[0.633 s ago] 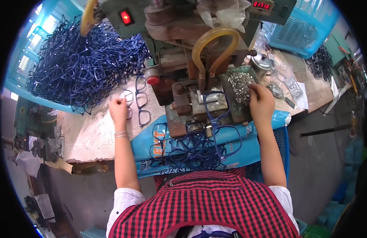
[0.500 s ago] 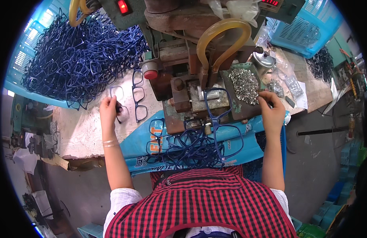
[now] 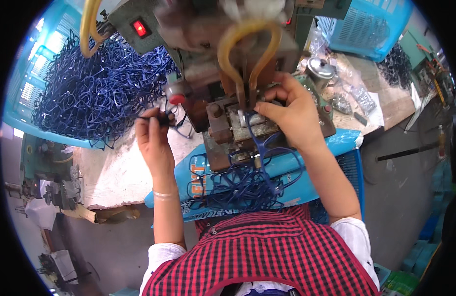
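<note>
My right hand [image 3: 294, 116] reaches into the press, thumb and fingers drawn together beside the fixture; anything between the tips is too small to see. A blue eyeglass frame [image 3: 262, 157] hangs from the metal fixture [image 3: 247, 127], one end under the two copper-coloured prongs [image 3: 246, 96]. Over the bench at left, my left hand [image 3: 156, 140] is closed at the fingertips on a dark blue eyeglass frame [image 3: 182, 129], blurred and partly hidden by the fingers. Several more blue frames [image 3: 240, 190] lie heaped on the blue sheet in front of me.
A blue basket [image 3: 45, 129] piled with blue frames [image 3: 94, 89] stands far left. Right of the press are small metal parts [image 3: 314, 89], a lidded metal pot [image 3: 320, 68] and plastic bags [image 3: 362, 98]. Yellow hose [image 3: 273, 44] loops above the prongs. A red button [image 3: 177, 99] sits at the press's left.
My right hand has moved left from the metal parts to the fixture under the prongs. My left hand has shifted right along the bench, toward the press. The view has moved slightly.
</note>
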A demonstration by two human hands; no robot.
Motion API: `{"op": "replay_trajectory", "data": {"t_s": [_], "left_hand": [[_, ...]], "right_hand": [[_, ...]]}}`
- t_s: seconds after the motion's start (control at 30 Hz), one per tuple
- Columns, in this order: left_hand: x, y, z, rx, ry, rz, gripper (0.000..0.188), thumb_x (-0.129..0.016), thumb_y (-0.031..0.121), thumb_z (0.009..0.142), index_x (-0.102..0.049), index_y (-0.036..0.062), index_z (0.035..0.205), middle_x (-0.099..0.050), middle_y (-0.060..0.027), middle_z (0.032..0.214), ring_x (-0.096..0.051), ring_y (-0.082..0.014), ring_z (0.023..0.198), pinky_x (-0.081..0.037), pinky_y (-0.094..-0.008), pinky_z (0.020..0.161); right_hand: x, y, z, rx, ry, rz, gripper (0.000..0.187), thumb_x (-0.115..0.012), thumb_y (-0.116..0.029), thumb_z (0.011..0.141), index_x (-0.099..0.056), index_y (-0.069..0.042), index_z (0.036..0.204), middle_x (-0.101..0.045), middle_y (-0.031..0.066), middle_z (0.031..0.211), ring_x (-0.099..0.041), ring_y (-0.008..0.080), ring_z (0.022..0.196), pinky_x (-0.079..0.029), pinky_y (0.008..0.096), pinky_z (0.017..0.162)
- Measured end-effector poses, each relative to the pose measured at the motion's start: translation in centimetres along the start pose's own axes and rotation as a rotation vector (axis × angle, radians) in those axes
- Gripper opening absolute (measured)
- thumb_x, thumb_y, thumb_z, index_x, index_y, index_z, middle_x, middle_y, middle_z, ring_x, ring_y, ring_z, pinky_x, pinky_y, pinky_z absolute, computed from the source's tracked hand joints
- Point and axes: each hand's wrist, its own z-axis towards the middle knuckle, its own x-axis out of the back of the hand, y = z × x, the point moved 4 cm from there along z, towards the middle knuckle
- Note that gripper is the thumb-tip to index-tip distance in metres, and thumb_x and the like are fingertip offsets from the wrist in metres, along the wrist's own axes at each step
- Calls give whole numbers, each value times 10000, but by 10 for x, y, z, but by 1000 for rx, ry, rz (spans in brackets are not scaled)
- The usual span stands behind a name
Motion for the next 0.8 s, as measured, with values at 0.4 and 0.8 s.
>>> {"op": "replay_trajectory", "data": {"t_s": [0.4,0.8], "left_hand": [[-79,87,1,-483,-357,-2,171,-549,-23,963,-544,2,1132,-596,-136,1099,-631,-238,959,-604,-452,814],[-128,63,-70,-1102,-944,669,221,-747,70,708,-701,76,924,-734,-72,1065,-597,-157,659,-513,-286,544]], "right_hand": [[-25,-23,-35,-47,105,388,500,-661,39,832,-522,56,1313,-670,110,1155,-640,141,1047,-485,285,938],[96,74,-16,376,340,-1029,137,-730,-106,791,-693,-42,906,-672,192,1104,-602,378,1147,-472,444,958]]}}
